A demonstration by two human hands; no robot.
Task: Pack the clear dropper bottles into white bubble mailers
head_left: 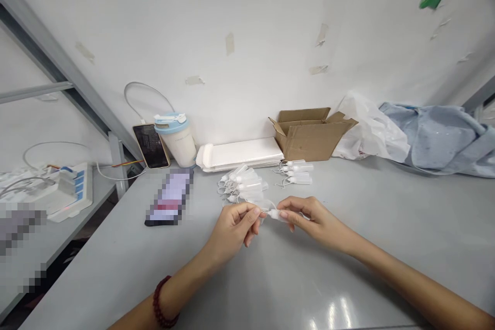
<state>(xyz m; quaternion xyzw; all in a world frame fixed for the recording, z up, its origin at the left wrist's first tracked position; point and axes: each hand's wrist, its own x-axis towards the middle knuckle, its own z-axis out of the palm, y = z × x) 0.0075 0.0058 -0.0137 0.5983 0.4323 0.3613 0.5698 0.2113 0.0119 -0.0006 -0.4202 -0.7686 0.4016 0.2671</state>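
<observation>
Above the grey table, my right hand (303,218) is closed around a small translucent dropper bottle (275,214), its narrow tip pointing left. Thumb and fingers of my left hand (242,219) pinch together at that tip. A thin strap arcs up from the bottle's neck between both hands. Whether a cap sits in my left fingers is hidden. Just beyond my hands lies a loose pile of similar dropper bottles (245,184) with thin straps. Several more such bottles (298,179) lie to the right of the pile.
At the back stand an open cardboard box (315,142), flat white packets (243,154) and a lidded cup (178,144). A phone (152,145) leans beside the cup; another phone (170,198) lies at left. A white plastic bag (371,131) and blue cloth (444,139) are at right.
</observation>
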